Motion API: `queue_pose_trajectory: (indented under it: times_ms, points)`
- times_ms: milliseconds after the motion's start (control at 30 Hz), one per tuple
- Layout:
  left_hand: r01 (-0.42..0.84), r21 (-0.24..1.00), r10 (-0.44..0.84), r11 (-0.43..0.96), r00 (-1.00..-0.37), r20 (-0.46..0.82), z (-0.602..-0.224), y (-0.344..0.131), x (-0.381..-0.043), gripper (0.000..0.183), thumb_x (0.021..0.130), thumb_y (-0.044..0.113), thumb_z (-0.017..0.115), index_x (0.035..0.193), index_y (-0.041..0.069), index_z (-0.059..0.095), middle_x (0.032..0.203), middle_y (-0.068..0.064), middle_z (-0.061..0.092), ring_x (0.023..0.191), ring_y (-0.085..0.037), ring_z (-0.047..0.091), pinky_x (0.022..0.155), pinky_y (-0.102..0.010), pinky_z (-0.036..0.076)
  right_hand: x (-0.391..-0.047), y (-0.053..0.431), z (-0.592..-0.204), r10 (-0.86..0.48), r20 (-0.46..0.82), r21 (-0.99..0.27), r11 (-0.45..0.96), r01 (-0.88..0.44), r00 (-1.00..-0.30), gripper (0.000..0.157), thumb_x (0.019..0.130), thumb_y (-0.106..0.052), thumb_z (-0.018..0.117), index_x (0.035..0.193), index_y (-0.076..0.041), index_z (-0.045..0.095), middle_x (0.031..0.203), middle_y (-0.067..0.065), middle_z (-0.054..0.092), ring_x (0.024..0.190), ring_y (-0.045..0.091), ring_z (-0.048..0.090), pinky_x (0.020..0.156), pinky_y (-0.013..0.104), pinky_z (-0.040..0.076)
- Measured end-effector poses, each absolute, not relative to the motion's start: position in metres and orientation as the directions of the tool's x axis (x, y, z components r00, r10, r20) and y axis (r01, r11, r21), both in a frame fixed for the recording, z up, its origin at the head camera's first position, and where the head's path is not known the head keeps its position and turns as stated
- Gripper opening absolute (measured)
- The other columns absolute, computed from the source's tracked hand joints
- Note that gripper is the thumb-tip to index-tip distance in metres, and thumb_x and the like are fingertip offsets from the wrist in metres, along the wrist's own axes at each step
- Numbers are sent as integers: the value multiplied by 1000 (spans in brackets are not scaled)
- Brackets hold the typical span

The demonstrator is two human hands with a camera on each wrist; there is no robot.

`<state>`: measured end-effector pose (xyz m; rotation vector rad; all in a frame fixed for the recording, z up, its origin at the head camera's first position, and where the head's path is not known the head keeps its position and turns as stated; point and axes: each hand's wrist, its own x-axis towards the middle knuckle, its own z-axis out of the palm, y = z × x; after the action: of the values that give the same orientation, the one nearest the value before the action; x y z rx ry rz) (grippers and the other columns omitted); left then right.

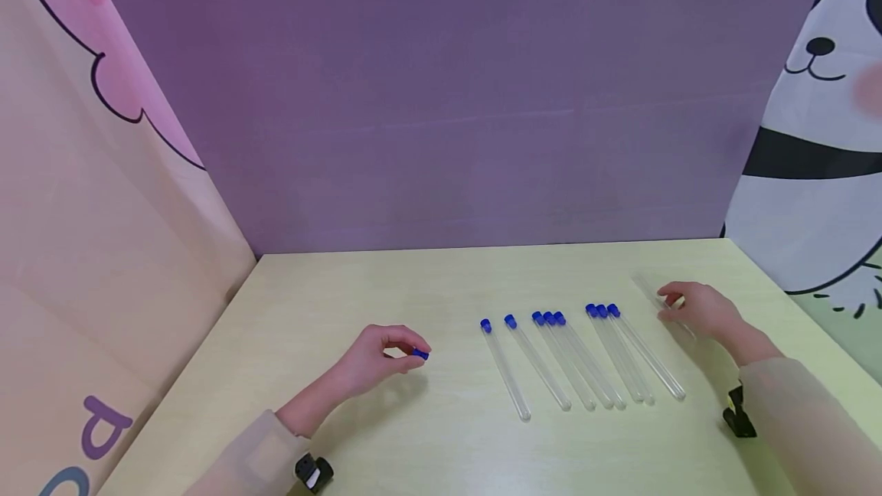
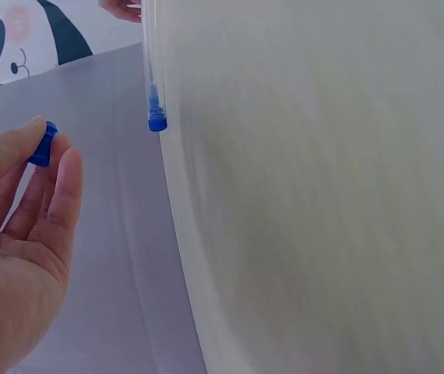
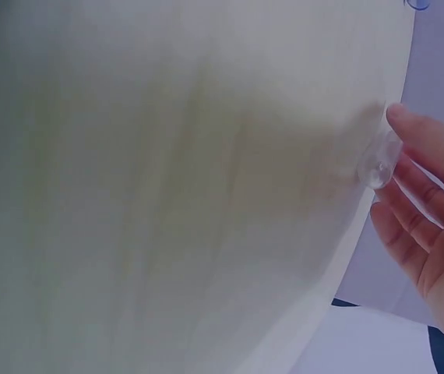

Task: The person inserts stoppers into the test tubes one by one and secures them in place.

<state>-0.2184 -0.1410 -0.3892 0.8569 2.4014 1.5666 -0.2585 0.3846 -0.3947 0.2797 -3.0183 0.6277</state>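
My left hand [image 1: 382,358] pinches a small blue stopper [image 2: 44,145] between thumb and fingertips, above the table to the left of the tubes. On the right, my right hand [image 1: 699,311] grips an uncapped clear test tube [image 1: 648,291] between thumb and fingers. The rounded end of that tube shows beside the palm in the right wrist view, where the right hand [image 3: 432,202] is seen from its inner side. Between the hands lies a row of clear test tubes [image 1: 506,373] with blue stoppers [image 1: 486,325] at their far ends.
Everything lies on a pale wooden table [image 1: 441,442]. A purple cloth [image 1: 482,98] hangs along the back edge. Printed fabric walls flank both sides, with a panda [image 1: 813,213] on the right. Some capped tubes lie singly, others close together in groups.
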Motion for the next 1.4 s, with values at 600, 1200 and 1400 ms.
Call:
queue_pose_trajectory:
  times_ms: [600, 1200, 1400]
  points:
    - [396, 870, 544, 292, -817, 189, -389, -141, -216, 20, 88, 0, 70, 107, -6, 69, 101, -11, 68, 91, -19, 64, 75, -29, 57, -254, 383, -396, -165, 178, -442, 868, -228, -970, 26, 86, -7, 69, 106, 8, 65, 90, 16, 67, 77, 28, 63, 62, 34, 47]
    - [373, 879, 491, 297, -849, 194, -385, -130, -211, 22, 88, 4, 71, 109, 0, 71, 103, -7, 70, 89, -20, 66, 79, -27, 55, -229, 327, -365, -210, 313, -511, 785, -350, -926, 23, 88, -8, 71, 109, 0, 69, 92, 6, 66, 79, 20, 57, 53, 25, 45]
    - [389, 871, 472, 300, -854, 219, -385, -125, -210, 22, 88, 3, 70, 110, 0, 70, 104, -9, 69, 90, -20, 67, 80, -28, 55, -218, 313, -361, -226, 335, -543, 747, -383, -915, 20, 88, -9, 70, 108, -4, 70, 92, 3, 66, 77, 11, 54, 50, 25, 42]
